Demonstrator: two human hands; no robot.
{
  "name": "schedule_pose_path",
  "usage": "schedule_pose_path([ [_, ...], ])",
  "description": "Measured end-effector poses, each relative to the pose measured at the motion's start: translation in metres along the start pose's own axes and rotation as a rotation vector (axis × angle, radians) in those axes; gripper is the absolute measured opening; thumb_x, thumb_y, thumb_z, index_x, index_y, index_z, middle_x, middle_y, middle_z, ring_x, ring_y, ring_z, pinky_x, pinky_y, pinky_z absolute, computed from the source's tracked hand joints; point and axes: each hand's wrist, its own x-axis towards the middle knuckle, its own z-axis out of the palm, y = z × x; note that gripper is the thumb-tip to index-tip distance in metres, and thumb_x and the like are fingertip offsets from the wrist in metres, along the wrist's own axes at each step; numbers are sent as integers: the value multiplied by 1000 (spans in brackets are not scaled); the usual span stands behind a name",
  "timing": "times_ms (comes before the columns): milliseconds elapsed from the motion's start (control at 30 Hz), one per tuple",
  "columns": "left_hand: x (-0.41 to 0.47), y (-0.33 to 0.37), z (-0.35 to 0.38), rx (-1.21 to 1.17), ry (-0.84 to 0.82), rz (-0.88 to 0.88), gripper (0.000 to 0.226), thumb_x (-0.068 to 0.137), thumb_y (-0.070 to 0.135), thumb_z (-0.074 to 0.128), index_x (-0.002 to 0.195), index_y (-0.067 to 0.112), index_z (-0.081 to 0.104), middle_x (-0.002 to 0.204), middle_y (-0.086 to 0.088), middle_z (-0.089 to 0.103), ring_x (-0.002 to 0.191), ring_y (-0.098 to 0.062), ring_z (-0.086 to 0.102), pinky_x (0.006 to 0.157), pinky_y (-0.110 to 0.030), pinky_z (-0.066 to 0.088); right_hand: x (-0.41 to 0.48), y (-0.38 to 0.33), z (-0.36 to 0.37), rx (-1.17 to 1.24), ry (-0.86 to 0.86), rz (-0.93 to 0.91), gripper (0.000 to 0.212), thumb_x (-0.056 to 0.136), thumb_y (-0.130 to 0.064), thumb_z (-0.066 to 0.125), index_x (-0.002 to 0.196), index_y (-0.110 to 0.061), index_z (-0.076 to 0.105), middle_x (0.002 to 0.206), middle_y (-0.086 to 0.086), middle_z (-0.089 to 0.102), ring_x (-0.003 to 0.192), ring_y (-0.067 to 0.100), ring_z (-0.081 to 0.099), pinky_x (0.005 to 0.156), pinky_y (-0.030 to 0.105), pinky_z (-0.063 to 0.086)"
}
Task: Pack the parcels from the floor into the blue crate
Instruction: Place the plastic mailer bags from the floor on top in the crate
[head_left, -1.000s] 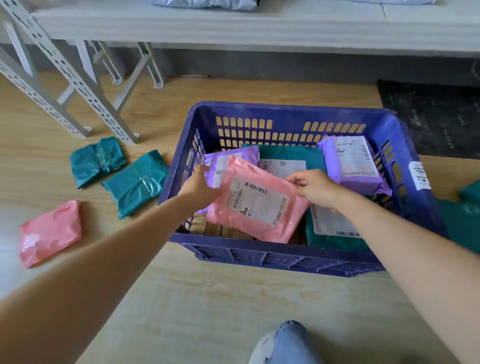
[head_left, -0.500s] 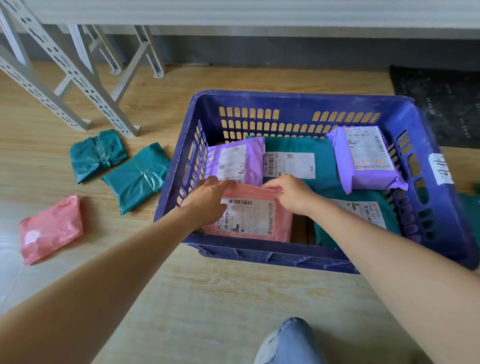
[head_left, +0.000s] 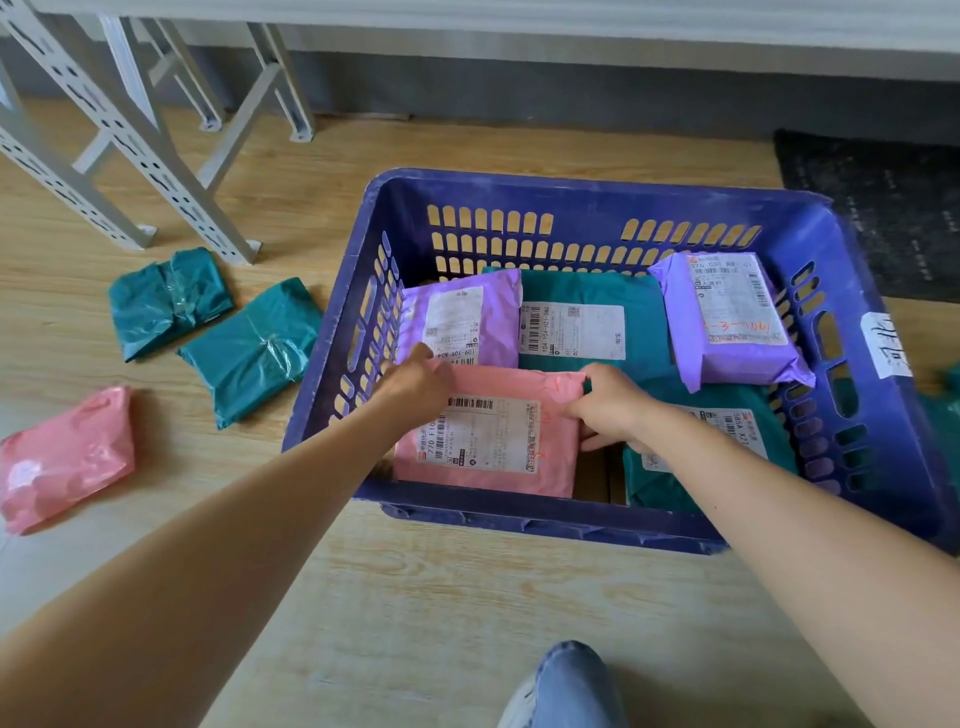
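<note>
Clearly, the pink parcel (head_left: 493, 441) under my hands is a soft poly mailer: thin, slick plastic that wrinkles at the top edge, probably light and with some give, nothing I would call fragile from its look. It lies label up in the near left corner of the blue crate (head_left: 587, 187), close against the near wall, its far edge touching the purple parcel (head_left: 462, 317) behind it. I judge the best hold on a bag like this is at 2 opposite corners or edges, where the film bunches and does not slide.

That is about where I have it. My left hand (head_left: 415, 384) sits on the far left corner, fingers curled down over the edge; how tightly they pinch, I cannot tell. My right hand (head_left: 608, 405) is at the far right corner, fingers bent and closed on the creased plastic, thumb tucked toward the gap beside the green parcel (head_left: 670, 478).

A 2nd purple parcel (head_left: 727, 317) and another green parcel (head_left: 587, 332) fill the back. On the floor (head_left: 467, 597) to my left wait 3 more: 2 green bundles (head_left: 166, 301) (head_left: 249, 348) and a pink bag (head_left: 62, 457).
</note>
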Motion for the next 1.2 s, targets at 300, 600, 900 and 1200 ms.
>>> schedule_pose_path([
  [300,20,2,-8,-448,0,-199,37,94,27,43,129,15,41,113,-11,57,99,-28,59,81,-37,52,3,6,1,34,1,4,18,94,-8,54,109,-15,48,102,6,61,95,23,62,64,30,56],
  [600,12,-1,-17,-96,36,33,45,89,17,47,133,22,43,114,-5,55,76,-21,60,65,-31,52,6,4,8,82,5,-13,15,95,-10,52,108,-11,59,107,7,66,96,23,65,74,37,59],
  [900,-4,-3,-16,411,9,221,50,90,21,47,138,27,37,123,-7,49,114,-29,49,93,-47,47,7,-8,26,-90,12,-33,39,90,-22,58,124,-10,43,118,10,57,101,27,60,82,41,56],
  [1200,-35,95,-36,306,146,390,56,94,19,48,146,26,27,148,-7,34,123,-29,49,86,-37,49,-33,6,-70,-5,251,-252,65,92,-31,60,146,-16,27,138,6,49,119,23,52,93,28,39],
])
